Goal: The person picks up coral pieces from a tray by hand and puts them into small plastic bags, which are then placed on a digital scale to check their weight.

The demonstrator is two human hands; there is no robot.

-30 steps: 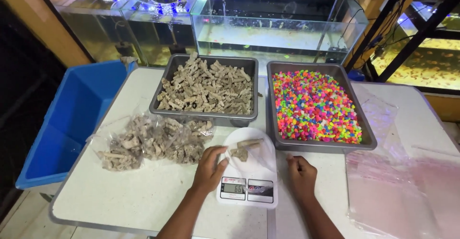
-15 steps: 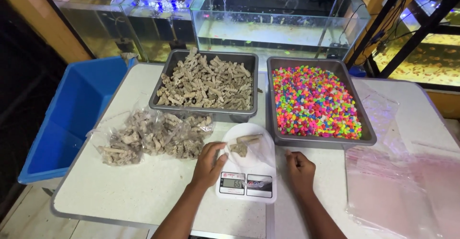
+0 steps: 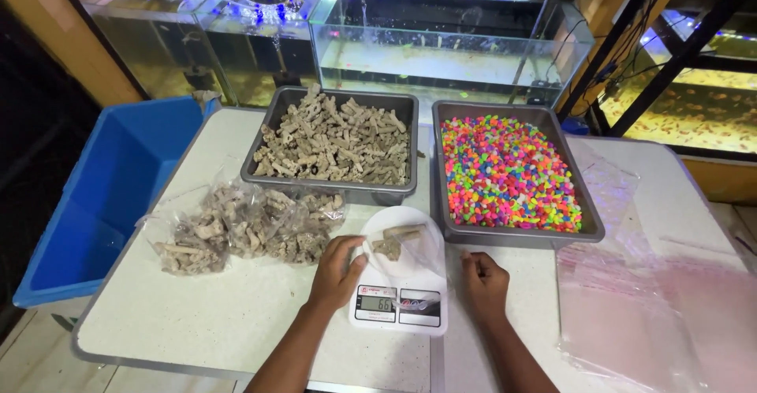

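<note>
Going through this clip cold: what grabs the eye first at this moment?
The metal tray of neon-coloured gravel at centre right stands out most, beside a matching tray of pale coral pieces. In front, the left hand touches a clear bag on a white kitchen scale; the right hand rests beside it.

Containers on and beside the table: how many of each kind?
Grey metal trays: 2, coral rubble and coloured gravel
Blue plastic bin: 1
Filled clear bags: 3 or so, overlapping
Total: about 6

Blue bin [image 3: 102, 196], tray of coloured gravel [image 3: 509, 172]
</note>
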